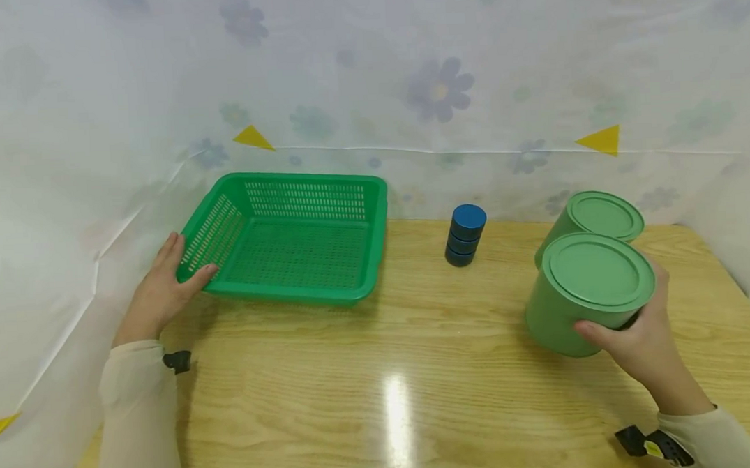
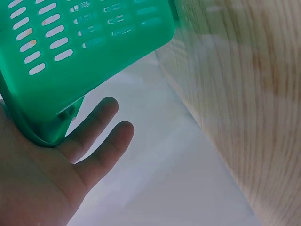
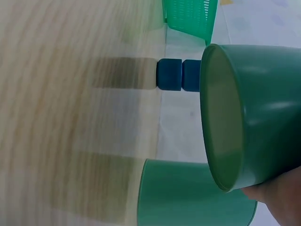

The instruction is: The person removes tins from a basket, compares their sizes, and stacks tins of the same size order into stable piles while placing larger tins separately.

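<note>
On the left, my left hand grips the front-left corner of a green plastic basket, its thumb over the rim. In the left wrist view, two fingers stretch out below the basket's slotted wall. My right hand holds a green lidded canister by its side, thumb in front. The right wrist view shows the canister's underside raised off the table. A second green canister stands on the table just behind it.
A small stack of blue cylinders stands between the basket and the canisters. The wooden table meets a flower-patterned white sheet at the back and left. Yellow triangles mark the sheet.
</note>
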The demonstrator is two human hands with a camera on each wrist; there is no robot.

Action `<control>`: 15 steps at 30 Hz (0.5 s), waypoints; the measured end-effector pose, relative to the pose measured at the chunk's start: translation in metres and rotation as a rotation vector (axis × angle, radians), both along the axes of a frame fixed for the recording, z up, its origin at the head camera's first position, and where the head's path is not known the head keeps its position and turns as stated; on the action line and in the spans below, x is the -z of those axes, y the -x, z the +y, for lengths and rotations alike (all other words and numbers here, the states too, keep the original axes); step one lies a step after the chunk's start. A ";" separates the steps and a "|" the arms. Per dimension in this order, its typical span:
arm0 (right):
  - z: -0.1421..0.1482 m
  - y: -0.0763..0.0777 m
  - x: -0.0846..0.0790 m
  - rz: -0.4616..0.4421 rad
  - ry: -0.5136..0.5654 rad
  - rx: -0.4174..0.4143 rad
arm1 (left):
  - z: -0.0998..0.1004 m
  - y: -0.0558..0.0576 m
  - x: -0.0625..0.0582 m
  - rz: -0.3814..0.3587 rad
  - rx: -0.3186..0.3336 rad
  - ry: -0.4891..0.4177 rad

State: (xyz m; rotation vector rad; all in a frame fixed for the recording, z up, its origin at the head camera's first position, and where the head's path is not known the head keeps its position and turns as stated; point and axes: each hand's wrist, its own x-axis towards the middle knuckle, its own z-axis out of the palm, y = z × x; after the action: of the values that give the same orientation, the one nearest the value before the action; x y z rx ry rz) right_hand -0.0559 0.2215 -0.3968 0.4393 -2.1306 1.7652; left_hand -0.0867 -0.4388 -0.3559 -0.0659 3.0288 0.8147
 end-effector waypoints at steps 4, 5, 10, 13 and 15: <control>0.010 -0.002 0.006 -0.032 0.063 0.014 | 0.000 0.000 0.000 0.001 0.001 -0.004; 0.013 -0.002 0.007 -0.041 0.072 0.024 | 0.000 0.000 0.000 0.002 0.002 -0.005; 0.029 -0.004 0.015 -0.121 0.049 0.100 | 0.000 0.001 0.000 0.004 0.001 -0.004; 0.039 -0.005 0.019 -0.181 -0.032 0.148 | 0.000 0.000 0.001 0.006 0.000 -0.004; 0.045 -0.007 0.021 -0.205 -0.086 0.170 | 0.000 0.000 0.001 0.010 -0.001 -0.003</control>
State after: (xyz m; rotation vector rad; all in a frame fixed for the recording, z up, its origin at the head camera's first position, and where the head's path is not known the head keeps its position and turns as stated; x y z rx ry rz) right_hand -0.0493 0.2665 -0.4182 0.0967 -2.3131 1.6912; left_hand -0.0866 -0.4391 -0.3568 -0.0629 3.0374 0.8221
